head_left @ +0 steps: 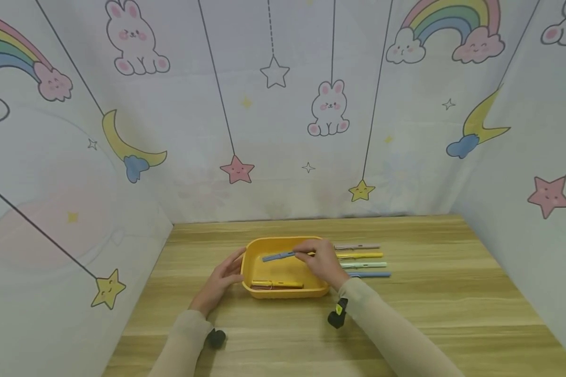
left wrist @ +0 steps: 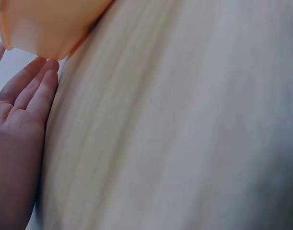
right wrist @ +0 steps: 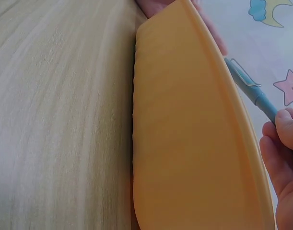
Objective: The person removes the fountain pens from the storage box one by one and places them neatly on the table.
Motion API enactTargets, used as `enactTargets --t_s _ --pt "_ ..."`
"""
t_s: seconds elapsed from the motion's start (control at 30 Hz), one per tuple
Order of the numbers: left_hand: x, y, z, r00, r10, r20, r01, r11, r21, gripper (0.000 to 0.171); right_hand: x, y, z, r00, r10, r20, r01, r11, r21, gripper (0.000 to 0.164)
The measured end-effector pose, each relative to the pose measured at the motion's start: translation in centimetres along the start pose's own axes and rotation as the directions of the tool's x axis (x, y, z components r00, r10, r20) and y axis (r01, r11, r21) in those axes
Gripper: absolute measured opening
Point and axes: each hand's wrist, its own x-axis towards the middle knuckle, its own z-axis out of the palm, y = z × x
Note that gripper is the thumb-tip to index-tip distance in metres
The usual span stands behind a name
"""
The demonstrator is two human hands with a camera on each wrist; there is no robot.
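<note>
- Clearly slender, with a metallic clip, a blue pen [head_left: 277,256] slants over the yellow tray [head_left: 283,294].
- Right hand [head_left: 318,257] pinches its end.
- Left hand [head_left: 224,278], fingers extended, touches the tray's side.
- Four other pens [head_left: 365,255] lie rightward.

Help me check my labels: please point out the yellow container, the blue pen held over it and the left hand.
Yellow container [right wrist: 189,124]: right wrist view, on its outer side wall.
Held blue pen [right wrist: 245,84]: right wrist view, on its cap.
Left hand [head_left: 220,278]: head view, on its back.
</note>
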Motion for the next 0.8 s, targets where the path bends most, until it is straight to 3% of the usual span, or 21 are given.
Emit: enactTargets --t_s 0.2,0.8 --pt "0.1 -0.4 -0.1 1.0 0.0 0.006 0.0 1.0 0.0 0.074 -0.3 -0.1 -0.6 0.997 0.073 -0.003 -0.073 0.996 0.046 0.015" --pt "0.1 -0.4 -0.1 1.0 0.026 0.012 -0.026 1.0 -0.004 0.075 -1.0 0.3 -2.7 0.989 0.136 -0.064 -0.123 0.977 0.176 0.015"
